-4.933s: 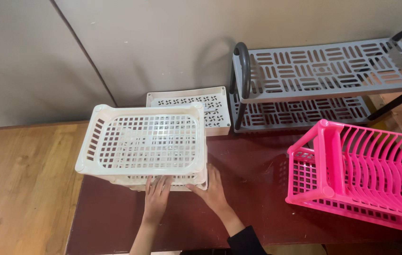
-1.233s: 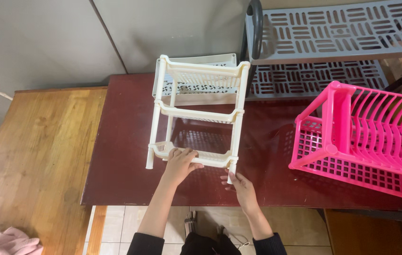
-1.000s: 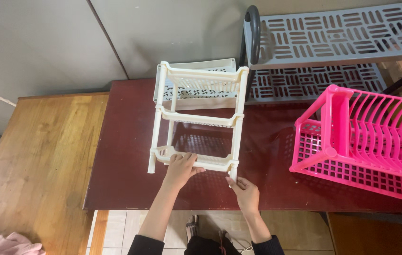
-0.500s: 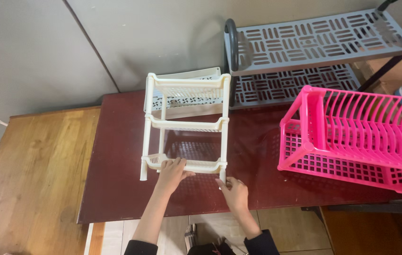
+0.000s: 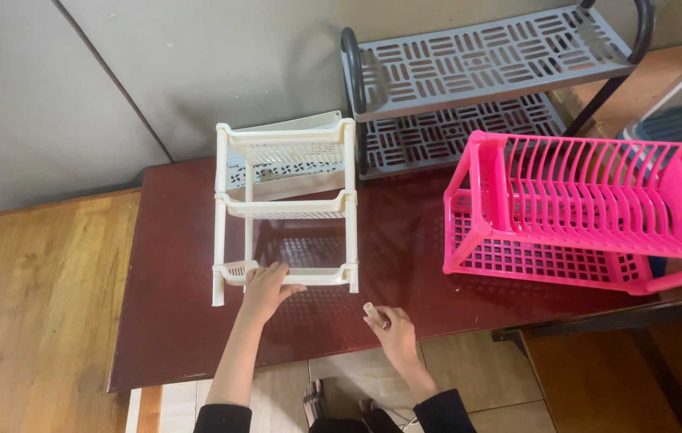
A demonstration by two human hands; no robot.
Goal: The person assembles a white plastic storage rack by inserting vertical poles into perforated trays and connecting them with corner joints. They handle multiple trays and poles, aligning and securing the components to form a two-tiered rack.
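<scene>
Cream three-tier plastic rack [image 5: 285, 208] standing upright on the dark red worktop [image 5: 180, 321], viewed from above. Left hand [image 5: 265, 285] grips the front rim of the rack's lowest tier, fingers curled over the edge. Right hand [image 5: 393, 330], just right of the rack's front right leg and apart from it, is closed around a small cream peg [image 5: 371, 310] whose tip protrudes above the fingers. A spare cream perforated tray [image 5: 277, 172] leans behind the rack. A grey slotted two-shelf stand [image 5: 477, 60] lies beyond the rack to its right; a pink plastic dish rack [image 5: 581, 208] sits well right of it.
</scene>
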